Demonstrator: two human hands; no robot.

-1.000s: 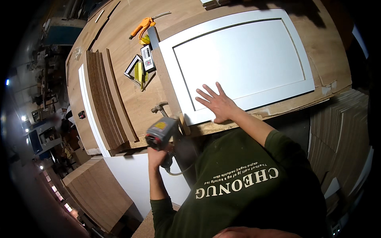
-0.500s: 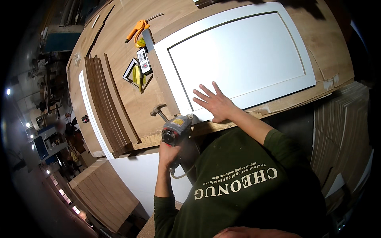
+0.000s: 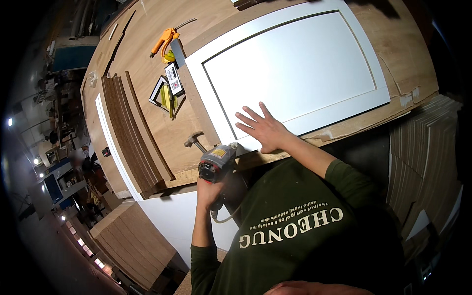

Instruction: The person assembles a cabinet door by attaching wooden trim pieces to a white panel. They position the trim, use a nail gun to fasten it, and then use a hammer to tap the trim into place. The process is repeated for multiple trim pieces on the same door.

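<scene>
White framed panel (image 3: 290, 64) lies flat on the right part of my wooden workbench (image 3: 137, 54), a brown board (image 3: 195, 93) showing along its left and far edges; my right hand (image 3: 264, 132) rests palm down on its near left part, fingers spread, gripping nothing; my left hand (image 3: 209, 191) is wrapped around the handle of a grey nail gun (image 3: 217, 158), whose nose is at the panel's near left corner, though I cannot tell whether it touches; a hammer (image 3: 193, 139) shows just left of the nail gun; farther off, left of the panel, lie a small black-and-white box (image 3: 174, 78), a tray (image 3: 157, 92) with yellow strips (image 3: 165, 100) and an orange air gun (image 3: 164, 40); long brown strips (image 3: 123, 132) lie on the left.
</scene>
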